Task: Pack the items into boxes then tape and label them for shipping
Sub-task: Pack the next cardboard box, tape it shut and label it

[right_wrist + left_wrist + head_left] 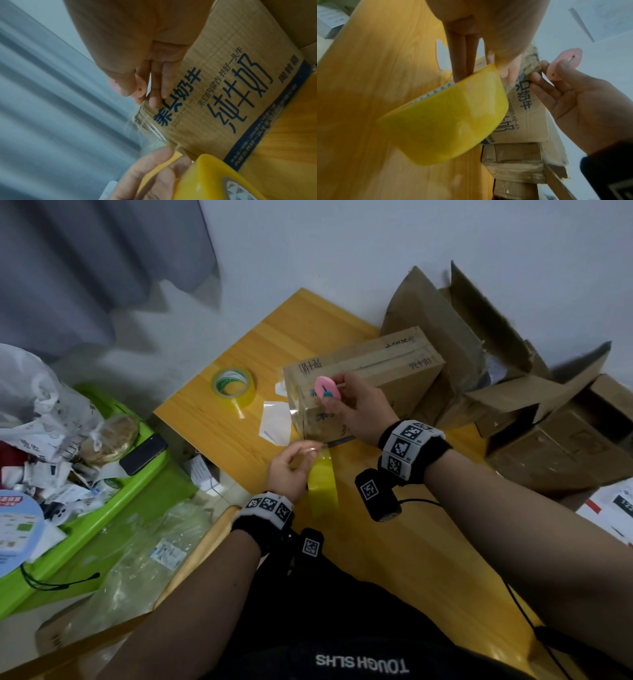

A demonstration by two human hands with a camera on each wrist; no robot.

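A home room used for packing: a wooden table (342, 344) against a plain wall, grey curtain (85, 268) upper left, cardboard boxes (548, 440) piled right, green bin (113, 508) of clutter left.

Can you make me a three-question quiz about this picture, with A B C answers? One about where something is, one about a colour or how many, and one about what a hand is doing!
1. Where is the black phone?
A. On the green bin
B. On the cardboard box
C. In the left hand

2. How many yellow tape rolls are there?
A. One
B. Two
C. Four

3. What is the right hand doing?
A. Resting flat on the table
B. Holding a small pink cutter
C. Writing with a pen

Answers:
1 A, it lies on the bin's edge beside the table.
2 B, one tape roll lies on the table, the other tape roll is in the left hand.
3 B, thumb and fingers pinch the cutter against the box.
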